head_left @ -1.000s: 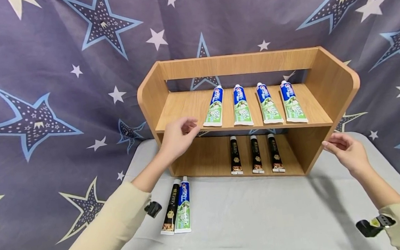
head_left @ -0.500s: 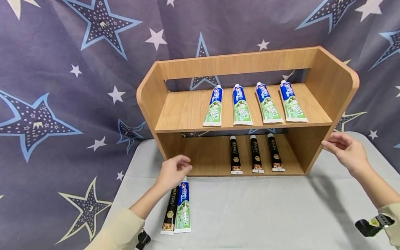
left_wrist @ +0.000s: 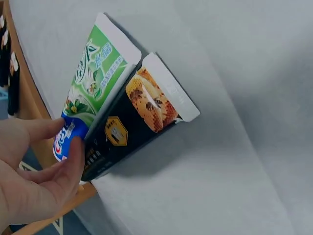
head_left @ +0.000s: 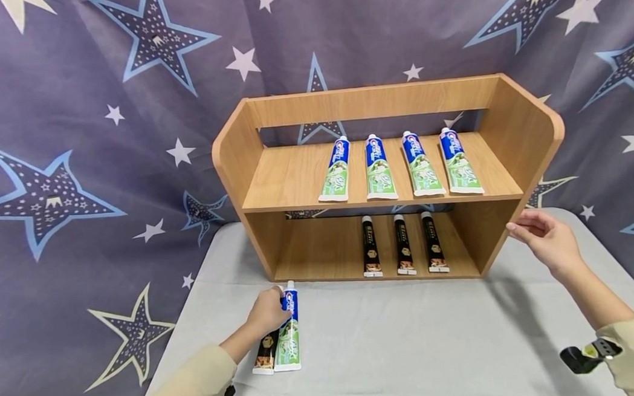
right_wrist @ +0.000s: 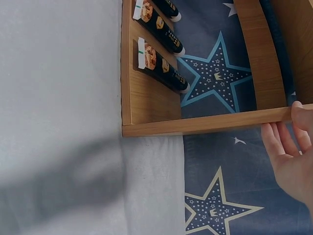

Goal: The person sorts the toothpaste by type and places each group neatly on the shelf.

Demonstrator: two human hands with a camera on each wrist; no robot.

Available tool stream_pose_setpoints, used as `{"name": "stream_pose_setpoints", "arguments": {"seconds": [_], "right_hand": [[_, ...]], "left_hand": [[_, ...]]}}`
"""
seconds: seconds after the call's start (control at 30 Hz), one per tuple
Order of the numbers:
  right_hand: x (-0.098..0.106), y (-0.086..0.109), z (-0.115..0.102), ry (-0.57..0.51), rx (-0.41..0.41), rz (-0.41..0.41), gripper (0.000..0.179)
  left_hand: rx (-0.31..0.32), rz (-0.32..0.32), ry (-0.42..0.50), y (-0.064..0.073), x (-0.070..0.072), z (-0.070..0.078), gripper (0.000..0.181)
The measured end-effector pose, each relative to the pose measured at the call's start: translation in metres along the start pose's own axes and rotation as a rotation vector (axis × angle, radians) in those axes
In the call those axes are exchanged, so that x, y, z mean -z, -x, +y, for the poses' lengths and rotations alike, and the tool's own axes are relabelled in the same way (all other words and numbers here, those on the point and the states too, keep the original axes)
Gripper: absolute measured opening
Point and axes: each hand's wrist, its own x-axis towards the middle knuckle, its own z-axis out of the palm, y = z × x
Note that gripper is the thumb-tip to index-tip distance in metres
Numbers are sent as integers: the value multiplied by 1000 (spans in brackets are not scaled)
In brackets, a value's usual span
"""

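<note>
On the grey-covered table, a blue-and-green toothpaste tube [head_left: 288,345] lies against a black toothpaste tube [head_left: 265,354]. My left hand [head_left: 268,312] is over their cap ends. In the left wrist view its thumb and finger pinch the blue part of the blue-and-green tube [left_wrist: 100,68], while the black tube [left_wrist: 139,105] lies alongside, partly covered by the fingers. My right hand [head_left: 551,241] holds the right side panel of a wooden shelf [head_left: 528,130]; the right wrist view shows the thumb at the panel's edge and fingers on its outer face.
Several blue-and-green tubes [head_left: 379,167] stand in a spaced row on the upper board. Below, three black tubes [head_left: 403,244] are spaced on the lower board, toward the right. A star-patterned curtain [head_left: 107,247] hangs behind the table.
My left hand has come down from the upper board's left end to the tubes on the table and now pinches the blue-and-green one. The right hand stays at the shelf's side.
</note>
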Motion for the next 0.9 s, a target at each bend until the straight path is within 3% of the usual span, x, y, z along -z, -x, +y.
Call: {"name": "stream_pose_setpoints", "arguments": {"seconds": [0.33,0.6,0.8,0.9], "right_hand": [[-14,7,-18,-71,-46,36,38],[-13,7,-21,-75,-44,29,39],[-7,4,-11,-23,-11,14,27],[-3,1,-3,-22,14,-3,22]], "left_hand": [[-35,1,175,0,-11,1,40],[8,-13,150,1,-10,0,29],[3,-39,69,4,-7,11,31],[3,-59,96,2,-12,12,30]]}}
